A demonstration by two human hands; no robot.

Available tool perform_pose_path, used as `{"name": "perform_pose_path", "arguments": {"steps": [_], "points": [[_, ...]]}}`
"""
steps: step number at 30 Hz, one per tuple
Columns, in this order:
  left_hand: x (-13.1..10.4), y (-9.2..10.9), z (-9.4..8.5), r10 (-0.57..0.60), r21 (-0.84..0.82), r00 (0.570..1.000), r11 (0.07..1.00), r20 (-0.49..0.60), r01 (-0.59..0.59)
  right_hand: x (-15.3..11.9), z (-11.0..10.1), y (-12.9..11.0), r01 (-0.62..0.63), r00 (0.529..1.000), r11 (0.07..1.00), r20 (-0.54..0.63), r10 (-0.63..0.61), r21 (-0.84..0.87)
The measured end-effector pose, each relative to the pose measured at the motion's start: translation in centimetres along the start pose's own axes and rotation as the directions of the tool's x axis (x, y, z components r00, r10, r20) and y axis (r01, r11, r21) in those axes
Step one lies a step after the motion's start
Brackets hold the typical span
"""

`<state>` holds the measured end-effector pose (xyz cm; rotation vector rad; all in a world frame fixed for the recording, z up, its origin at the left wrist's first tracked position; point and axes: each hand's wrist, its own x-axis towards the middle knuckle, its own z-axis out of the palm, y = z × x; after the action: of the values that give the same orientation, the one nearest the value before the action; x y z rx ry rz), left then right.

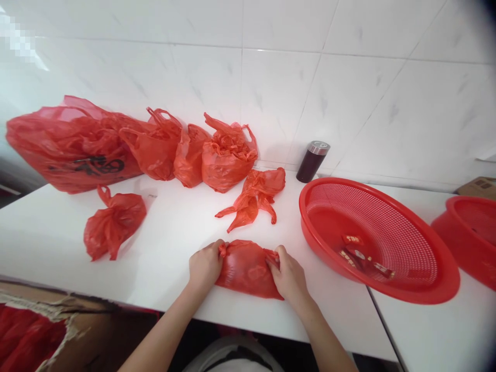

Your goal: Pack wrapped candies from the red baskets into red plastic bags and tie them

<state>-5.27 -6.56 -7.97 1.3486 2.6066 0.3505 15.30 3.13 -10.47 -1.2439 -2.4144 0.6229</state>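
A red plastic bag [250, 271] lies in front of me on the white table, bulging with contents that show only dimly through the film. My left hand [206, 263] is closed on its left end, the thumb and fingers pinching a gathered bit of plastic. At the opposite end my right hand [290, 274] grips the other gathered corner. Just behind it rests a crumpled red bag [251, 196] with loose handles, touched by neither hand. Off to the left sits a tied red bag [114, 222].
Several filled red bags [228, 163] line the tiled wall, beside a large red bag [73, 147] with black lettering. A dark tumbler [311, 163] stands behind a red perforated basket [313, 248] holding a few small packets. Another red basket [465, 243] is far right; a torn cardboard box [89, 330] is lower left.
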Motion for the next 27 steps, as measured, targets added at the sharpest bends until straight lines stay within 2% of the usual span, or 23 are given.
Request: {"name": "perform_pose_path", "arguments": {"steps": [6, 9, 11, 13, 14, 15, 17, 18, 19, 21, 23, 24, 25, 27], "points": [[-0.4, -1.0, -0.5, -0.060, -0.036, 0.998, 0.998, 0.006, 0.060, -0.2, -0.4, -0.3, -0.127, 0.991, 0.983, -0.014, 0.130, 0.133], [-0.5, -2.5, -0.6, -0.108, -0.233, 0.994, 0.967, -0.022, 0.100, -0.1, -0.5, -0.5, -0.163, 0.986, 0.969, -0.004, 0.167, 0.184], [-0.4, -3.3, -0.9, -0.122, -0.409, 0.993, 0.906, -0.004, 0.110, 0.1, -0.6, -0.5, -0.183, 0.983, 0.963, 0.011, 0.184, 0.195], [-0.1, -3.5, -1.6, -0.119, -0.505, 0.992, 0.858, -0.030, 0.088, 0.3, -0.8, -0.4, -0.205, 0.979, 0.959, 0.031, 0.203, 0.196], [0.0, -3.2, -2.1, -0.110, -0.508, 0.988, 0.860, -0.104, 0.043, 0.5, -0.9, -0.3, -0.215, 0.977, 0.956, 0.040, 0.212, 0.198], [0.0, -2.6, -2.6, -0.085, -0.478, 0.971, 0.878, -0.222, -0.032, 0.6, -0.9, -0.2, -0.224, 0.975, 0.954, 0.046, 0.219, 0.201], [-0.2, -0.8, -3.6, 0.047, -0.339, 0.886, 0.914, -0.461, -0.225, 0.6, -1.0, 0.0, -0.232, 0.973, 0.951, 0.054, 0.225, 0.207], [-0.4, 0.3, -3.9, 0.158, -0.256, 0.848, 0.911, -0.505, -0.322, 0.6, -1.0, 0.1, -0.232, 0.973, 0.948, 0.058, 0.225, 0.216], [-0.6, 1.4, -4.0, 0.286, -0.190, 0.837, 0.891, -0.467, -0.411, 0.5, -1.0, 0.2, -0.235, 0.972, 0.943, 0.064, 0.226, 0.237], [-0.8, 3.3, -3.9, 0.487, -0.132, 0.855, 0.849, -0.181, -0.512, 0.3, -0.9, 0.6, -0.244, 0.970, 0.918, 0.079, 0.230, 0.313], [-0.3, 4.2, -4.0, 0.512, -0.127, 0.854, 0.857, 0.095, -0.499, 0.1, -0.8, 1.0, -0.237, 0.972, 0.876, 0.099, 0.215, 0.419], [0.2, 4.2, -4.4, 0.493, -0.130, 0.855, 0.869, 0.162, -0.477, 0.0, -0.7, 1.2, -0.218, 0.976, 0.850, 0.099, 0.194, 0.479], [0.7, 3.8, -5.4, 0.475, -0.142, 0.860, 0.879, 0.184, -0.455, 0.0, -0.7, 1.4, -0.190, 0.982, 0.821, 0.088, 0.170, 0.539], [1.9, 2.3, -8.7, 0.455, -0.176, 0.879, 0.886, 0.142, -0.429, 0.0, -0.7, 1.7, -0.137, 0.989, 0.755, 0.048, 0.138, 0.641]]}}
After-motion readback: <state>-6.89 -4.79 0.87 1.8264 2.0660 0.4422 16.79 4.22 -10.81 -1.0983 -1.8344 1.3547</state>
